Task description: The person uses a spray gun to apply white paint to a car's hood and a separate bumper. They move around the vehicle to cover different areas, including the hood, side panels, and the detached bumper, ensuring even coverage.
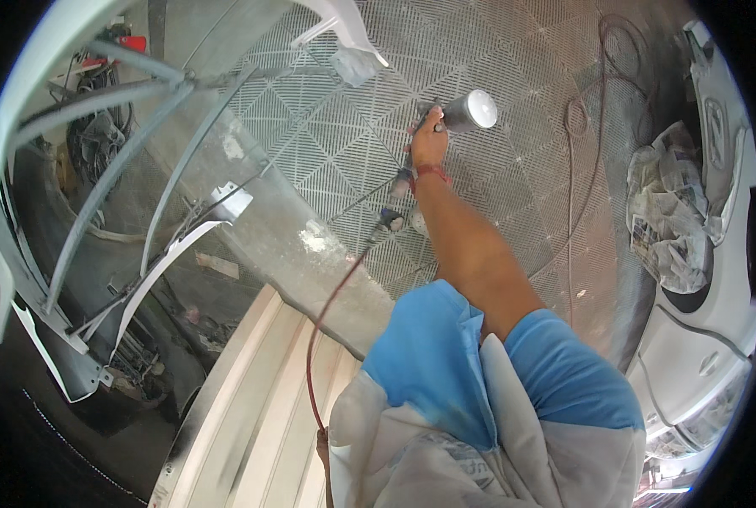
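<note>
Reaching out over the grated floor, my right hand [430, 146] is closed around the handle of a spray gun [440, 116]. The gun's dark cup with a white round end [480, 109] points to the right. A pressure gauge or regulator [390, 220] hangs below the grip, and from there a thin red air hose [331, 303] curves down toward my body. At my left side only a sliver of my left hand [321, 442] shows; the hose runs into it, and its fingers are mostly hidden by my shirt.
On the left stands a metal tube frame [111, 190] bearing curved white car panels [162, 279]. Below it lies a ribbed beige panel [259, 406]. A white part [340, 30] hangs at the top. On the right is a white car body [691, 339] with masking paper [667, 207]; another hose [571, 220] trails across the floor.
</note>
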`<action>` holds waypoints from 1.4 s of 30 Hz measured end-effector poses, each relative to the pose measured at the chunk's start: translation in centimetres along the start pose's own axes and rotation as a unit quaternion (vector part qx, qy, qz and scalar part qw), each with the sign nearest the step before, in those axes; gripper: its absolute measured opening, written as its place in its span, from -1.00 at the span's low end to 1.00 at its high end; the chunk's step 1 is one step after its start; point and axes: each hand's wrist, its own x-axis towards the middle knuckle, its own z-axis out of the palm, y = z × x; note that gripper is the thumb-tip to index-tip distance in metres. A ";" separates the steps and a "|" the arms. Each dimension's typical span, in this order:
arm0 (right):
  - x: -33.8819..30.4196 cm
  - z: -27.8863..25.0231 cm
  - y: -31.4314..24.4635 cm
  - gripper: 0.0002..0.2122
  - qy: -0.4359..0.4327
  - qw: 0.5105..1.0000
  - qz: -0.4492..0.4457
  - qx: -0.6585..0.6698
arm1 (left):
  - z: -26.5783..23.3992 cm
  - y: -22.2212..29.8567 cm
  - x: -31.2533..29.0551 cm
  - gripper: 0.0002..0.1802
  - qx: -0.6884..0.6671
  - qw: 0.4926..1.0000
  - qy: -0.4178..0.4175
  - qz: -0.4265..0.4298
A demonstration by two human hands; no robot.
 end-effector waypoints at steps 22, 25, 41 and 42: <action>-16.1 -22.4 -60.1 -0.45 -0.484 0.745 -0.377 -0.262 | -2.8 43.7 -26.5 -0.77 0.091 0.865 0.218 0.442; -21.7 -17.9 -68.4 -0.42 -0.578 0.668 -0.378 -0.277 | -0.6 46.6 -31.9 -0.78 0.029 0.851 0.231 0.471; -53.1 8.8 -75.1 -0.33 -0.808 0.112 -0.273 -0.511 | -4.1 72.7 -46.4 -0.70 -0.280 0.780 0.154 0.538; -53.3 11.5 -75.0 -0.37 -0.806 0.091 -0.287 -0.510 | -5.2 73.9 -46.6 -0.71 -0.287 0.787 0.144 0.527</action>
